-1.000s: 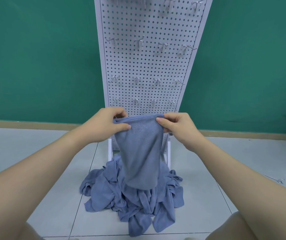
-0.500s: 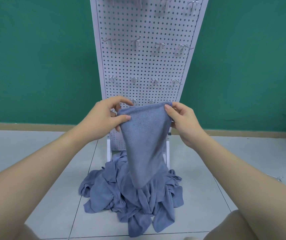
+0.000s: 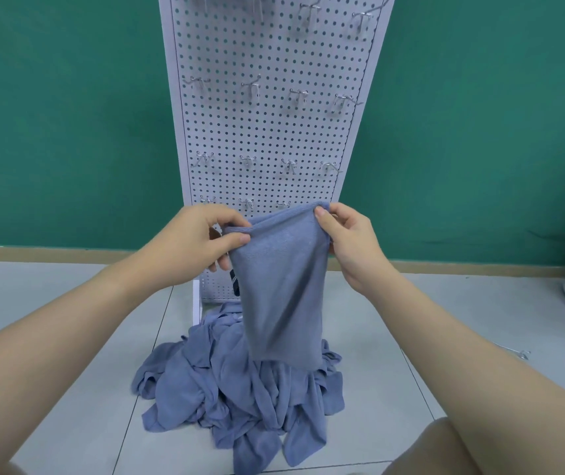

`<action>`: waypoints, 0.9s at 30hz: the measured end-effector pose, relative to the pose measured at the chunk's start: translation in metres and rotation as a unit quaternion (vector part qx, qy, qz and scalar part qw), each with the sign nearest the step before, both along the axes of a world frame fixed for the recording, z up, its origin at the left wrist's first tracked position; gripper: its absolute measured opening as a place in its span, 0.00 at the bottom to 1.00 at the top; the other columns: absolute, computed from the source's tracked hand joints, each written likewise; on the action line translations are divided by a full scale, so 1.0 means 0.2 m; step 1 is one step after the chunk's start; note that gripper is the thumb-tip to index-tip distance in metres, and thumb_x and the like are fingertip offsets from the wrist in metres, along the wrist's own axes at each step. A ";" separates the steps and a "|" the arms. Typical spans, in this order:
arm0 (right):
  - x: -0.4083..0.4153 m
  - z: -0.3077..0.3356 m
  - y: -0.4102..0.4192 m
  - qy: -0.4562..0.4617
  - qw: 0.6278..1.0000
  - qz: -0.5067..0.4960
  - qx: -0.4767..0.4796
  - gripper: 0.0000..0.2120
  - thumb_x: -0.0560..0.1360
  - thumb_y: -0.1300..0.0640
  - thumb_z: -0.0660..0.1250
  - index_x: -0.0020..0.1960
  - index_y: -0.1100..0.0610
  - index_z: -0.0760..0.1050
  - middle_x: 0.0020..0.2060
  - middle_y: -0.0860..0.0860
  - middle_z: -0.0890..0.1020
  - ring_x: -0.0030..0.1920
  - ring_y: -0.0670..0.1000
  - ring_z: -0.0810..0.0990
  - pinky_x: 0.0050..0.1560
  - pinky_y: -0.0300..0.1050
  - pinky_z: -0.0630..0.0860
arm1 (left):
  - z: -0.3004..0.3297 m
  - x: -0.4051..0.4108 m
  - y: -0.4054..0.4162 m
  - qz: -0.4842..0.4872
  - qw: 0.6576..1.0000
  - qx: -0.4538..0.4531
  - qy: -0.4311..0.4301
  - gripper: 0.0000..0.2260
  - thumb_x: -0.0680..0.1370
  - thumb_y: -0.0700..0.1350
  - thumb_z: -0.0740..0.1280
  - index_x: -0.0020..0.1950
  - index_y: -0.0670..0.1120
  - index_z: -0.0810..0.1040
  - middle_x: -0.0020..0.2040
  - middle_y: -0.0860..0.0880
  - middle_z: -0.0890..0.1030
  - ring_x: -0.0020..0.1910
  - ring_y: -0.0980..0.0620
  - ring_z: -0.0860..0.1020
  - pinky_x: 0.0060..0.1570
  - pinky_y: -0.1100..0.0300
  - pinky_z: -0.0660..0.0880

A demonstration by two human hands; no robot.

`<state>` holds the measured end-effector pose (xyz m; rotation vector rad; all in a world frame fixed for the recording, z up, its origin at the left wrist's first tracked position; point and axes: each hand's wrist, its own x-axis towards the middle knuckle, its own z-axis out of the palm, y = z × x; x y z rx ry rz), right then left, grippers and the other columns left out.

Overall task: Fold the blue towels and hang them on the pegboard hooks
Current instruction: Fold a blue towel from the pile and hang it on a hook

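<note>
A folded blue towel (image 3: 282,286) is held up between the hands, its top edge stretched from one to the other and the rest hanging straight down below them. The left corner is pinched by the left hand (image 3: 198,240) between thumb and curled fingers; the right corner is pinched likewise by the right hand (image 3: 349,245). Below the hands, a heap of loose blue towels (image 3: 240,392) is seen on the tiled floor (image 3: 51,303). Just beyond the hands, a white pegboard (image 3: 267,132) is stood upright, with metal hooks (image 3: 252,89) set in rows above hand level. A green wall (image 3: 68,114) is seen behind it.
</note>
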<state>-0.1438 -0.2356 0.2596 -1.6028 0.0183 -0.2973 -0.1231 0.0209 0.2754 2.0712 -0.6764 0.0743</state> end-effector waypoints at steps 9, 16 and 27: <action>0.01 0.00 0.01 -0.008 1.000 -0.011 -0.006 0.09 0.83 0.55 0.68 0.55 0.59 0.83 0.47 0.55 0.84 0.48 0.52 0.80 0.57 0.55 0.76 | -0.04 0.02 0.04 0.080 0.987 0.121 -0.062 0.20 0.79 0.57 0.70 0.34 0.47 0.73 0.32 0.48 0.79 0.34 0.45 0.81 0.38 0.47 0.77; 0.00 0.07 0.08 -0.043 0.998 -0.038 0.034 0.13 0.84 0.51 0.65 0.56 0.61 0.79 0.43 0.54 0.80 0.45 0.53 0.77 0.49 0.51 0.73 | -0.02 -0.03 -0.13 -0.011 0.901 -0.337 0.271 0.20 0.74 0.44 0.75 0.64 0.45 0.74 0.48 0.51 0.88 0.45 0.54 0.86 0.44 0.62 0.80; -0.03 0.06 0.14 0.062 0.995 0.050 0.058 0.20 0.82 0.44 0.67 0.61 0.61 0.80 0.53 0.54 0.87 0.55 0.55 0.87 0.58 0.52 0.82 | -0.08 -0.03 -0.17 0.060 0.922 -0.284 0.257 0.10 0.80 0.45 0.73 0.58 0.43 0.83 0.52 0.49 0.88 0.52 0.50 0.87 0.48 0.59 0.80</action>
